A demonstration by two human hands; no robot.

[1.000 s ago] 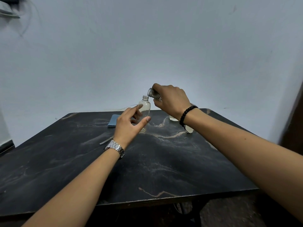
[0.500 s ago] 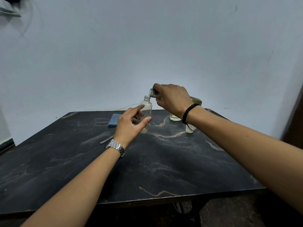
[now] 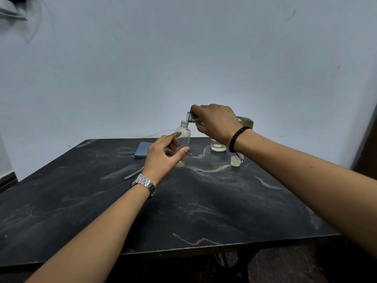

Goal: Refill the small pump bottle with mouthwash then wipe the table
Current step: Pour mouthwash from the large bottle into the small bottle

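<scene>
On the table [image 3: 204, 201], the small bottle [image 3: 184, 137] stands centre-back; cloth [image 3: 142, 150] at its nine o'clock, glass [image 3: 218, 146] and cap [image 3: 235, 161] toward three o'clock.

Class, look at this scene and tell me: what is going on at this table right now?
A person is refilling a small bottle that stands upright and uncapped on the dark table. The right hand tilts a bigger bottle of yellowish liquid, mouth just above the small bottle's neck. The left hand cups the small bottle, fingers relaxed. A little liquid sits at its bottom. A blue cloth, a cap and a glass wait nearby.
</scene>
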